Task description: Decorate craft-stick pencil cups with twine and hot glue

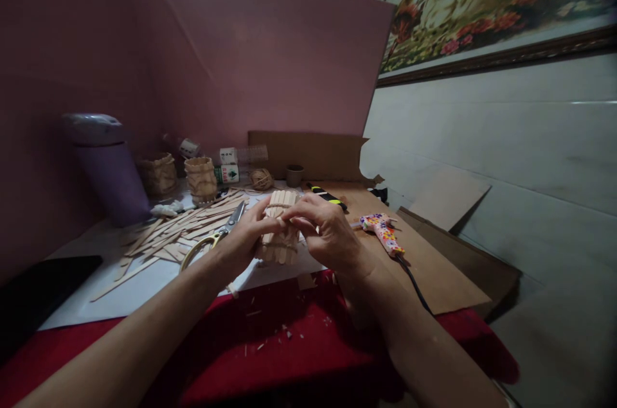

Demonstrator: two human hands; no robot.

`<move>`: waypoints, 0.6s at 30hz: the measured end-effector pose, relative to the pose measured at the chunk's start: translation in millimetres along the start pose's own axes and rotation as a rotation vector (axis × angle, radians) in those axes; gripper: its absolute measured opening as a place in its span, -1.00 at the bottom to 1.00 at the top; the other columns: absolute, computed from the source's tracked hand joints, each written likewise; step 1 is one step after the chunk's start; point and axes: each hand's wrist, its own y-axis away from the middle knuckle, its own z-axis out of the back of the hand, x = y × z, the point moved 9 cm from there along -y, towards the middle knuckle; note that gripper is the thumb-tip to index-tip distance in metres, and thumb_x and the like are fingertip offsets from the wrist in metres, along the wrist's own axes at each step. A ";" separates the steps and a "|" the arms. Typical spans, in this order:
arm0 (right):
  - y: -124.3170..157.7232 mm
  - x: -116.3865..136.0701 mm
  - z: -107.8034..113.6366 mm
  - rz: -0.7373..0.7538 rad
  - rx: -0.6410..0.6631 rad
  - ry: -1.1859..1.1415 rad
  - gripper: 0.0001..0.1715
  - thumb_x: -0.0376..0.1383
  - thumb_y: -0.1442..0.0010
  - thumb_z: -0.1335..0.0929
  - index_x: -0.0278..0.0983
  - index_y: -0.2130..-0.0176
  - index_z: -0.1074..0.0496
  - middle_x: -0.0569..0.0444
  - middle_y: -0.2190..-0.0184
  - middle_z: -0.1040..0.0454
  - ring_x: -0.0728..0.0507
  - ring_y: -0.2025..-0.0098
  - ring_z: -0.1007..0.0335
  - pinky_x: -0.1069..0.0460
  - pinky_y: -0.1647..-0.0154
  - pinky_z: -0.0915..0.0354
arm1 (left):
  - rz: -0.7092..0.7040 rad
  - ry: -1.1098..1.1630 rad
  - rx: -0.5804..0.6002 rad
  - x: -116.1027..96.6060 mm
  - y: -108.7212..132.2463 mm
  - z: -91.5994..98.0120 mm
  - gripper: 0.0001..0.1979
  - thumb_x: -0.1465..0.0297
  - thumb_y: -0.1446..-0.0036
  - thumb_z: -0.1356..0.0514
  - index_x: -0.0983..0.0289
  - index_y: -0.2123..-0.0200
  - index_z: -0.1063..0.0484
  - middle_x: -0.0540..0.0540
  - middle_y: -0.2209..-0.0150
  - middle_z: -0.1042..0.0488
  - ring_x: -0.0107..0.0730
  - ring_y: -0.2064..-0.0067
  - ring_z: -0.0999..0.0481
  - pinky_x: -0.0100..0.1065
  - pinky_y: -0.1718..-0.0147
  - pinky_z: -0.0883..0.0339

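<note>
A small cup made of wooden craft sticks (283, 254) is held up over the front of the table. My left hand (253, 228) wraps round its left side, thumb laid across the front. My right hand (322, 221) is at the cup's upper right, thumb and forefinger pinched close to its surface; whatever lies between those fingertips is too small to make out. Gold-handled scissors (212, 242) lie just left of my left hand on loose craft sticks (164, 241). To the right of my right hand rests a flower-patterned glue gun (383, 231) on cardboard.
Two finished-looking stick cups, one of them nearer (200, 182), stand at the back left by a purple tumbler (108, 170). Behind are a twine ball (261, 179), a small grey pot (294, 175) and a black-and-yellow cutter (328, 196). Wood scraps litter the red cloth (270, 356); a dark flat object (48, 286) lies left.
</note>
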 end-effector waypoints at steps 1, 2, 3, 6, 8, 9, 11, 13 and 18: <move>0.0 -0.3 0.3 -0.003 -0.007 0.006 -0.79 -0.51 -0.13 -0.37 -0.21 0.31 -0.52 0.11 0.37 -0.43 -0.06 0.30 -0.35 0.04 0.28 -0.25 | 0.005 0.004 -0.002 0.5 0.4 0.3 -0.56 0.47 0.09 -0.23 0.21 0.05 -0.42 0.09 0.16 -0.53 -0.32 0.28 -0.50 -0.37 0.36 -0.34; 0.0 -0.4 0.9 -0.004 -0.018 0.012 -0.79 -0.52 -0.13 -0.37 -0.22 0.32 -0.51 0.10 0.37 -0.44 -0.07 0.29 -0.36 0.04 0.28 -0.24 | 0.009 0.010 0.001 0.9 0.7 0.3 -0.54 0.47 0.07 -0.22 0.20 0.02 -0.41 0.09 0.16 -0.53 -0.32 0.29 -0.50 -0.37 0.37 -0.35; 0.0 -0.7 1.5 -0.004 -0.029 0.018 -0.79 -0.52 -0.13 -0.36 -0.22 0.32 -0.50 0.10 0.37 -0.44 -0.07 0.29 -0.36 0.04 0.28 -0.24 | 0.010 0.016 0.008 1.0 1.0 -0.1 -0.52 0.48 0.06 -0.20 0.19 0.00 -0.41 0.08 0.16 -0.53 -0.32 0.30 -0.50 -0.36 0.37 -0.35; 0.2 -0.5 2.4 0.003 -0.048 0.030 -0.80 -0.52 -0.13 -0.35 -0.23 0.33 -0.47 0.09 0.36 -0.45 -0.07 0.29 -0.35 0.03 0.28 -0.24 | 0.000 0.030 0.030 0.0 0.9 -1.1 -0.48 0.50 0.06 -0.16 0.18 -0.04 -0.41 0.08 0.16 -0.53 -0.30 0.29 -0.52 -0.35 0.37 -0.37; 0.4 0.2 2.2 0.009 -0.047 0.036 -0.80 -0.51 -0.14 -0.34 -0.24 0.33 -0.47 0.07 0.36 -0.45 -0.08 0.29 -0.35 0.02 0.27 -0.24 | 0.003 0.028 0.025 -0.1 0.5 -0.2 -0.48 0.50 0.05 -0.16 0.19 -0.05 -0.41 0.09 0.16 -0.53 -0.28 0.28 -0.53 -0.35 0.37 -0.38; 0.6 0.9 2.4 0.014 -0.048 0.038 -0.80 -0.51 -0.14 -0.33 -0.24 0.33 -0.47 0.07 0.36 -0.46 -0.09 0.28 -0.35 0.02 0.27 -0.24 | 0.008 0.024 0.018 0.2 0.3 0.6 -0.48 0.50 0.05 -0.17 0.19 -0.06 -0.41 0.10 0.16 -0.53 -0.27 0.27 -0.53 -0.35 0.38 -0.39; 0.9 2.4 2.5 0.022 -0.048 0.045 -0.79 -0.51 -0.15 -0.32 -0.24 0.32 -0.48 0.06 0.35 -0.45 -0.09 0.27 -0.35 0.01 0.26 -0.24 | 0.015 0.015 0.008 1.0 0.0 1.5 -0.48 0.48 0.04 -0.19 0.19 -0.06 -0.40 0.11 0.15 -0.53 -0.26 0.26 -0.53 -0.36 0.41 -0.38; 1.3 2.6 2.3 0.018 -0.048 0.059 -0.77 -0.52 -0.14 -0.30 -0.24 0.32 -0.47 0.06 0.34 -0.45 -0.09 0.27 -0.35 0.02 0.26 -0.24 | 0.014 0.014 0.003 1.1 0.0 1.5 -0.50 0.47 0.03 -0.21 0.19 -0.05 -0.39 0.12 0.13 -0.52 -0.27 0.26 -0.52 -0.37 0.42 -0.38; 2.6 -2.2 6.9 -0.035 -0.107 0.132 -0.79 -0.51 -0.10 -0.29 -0.24 0.32 -0.42 0.07 0.37 -0.45 -0.09 0.31 -0.34 0.00 0.28 -0.23 | 0.007 0.033 0.001 -0.6 0.6 -1.1 -0.48 0.46 0.06 -0.24 0.23 -0.04 -0.38 0.15 0.13 -0.52 -0.28 0.26 -0.51 -0.38 0.42 -0.38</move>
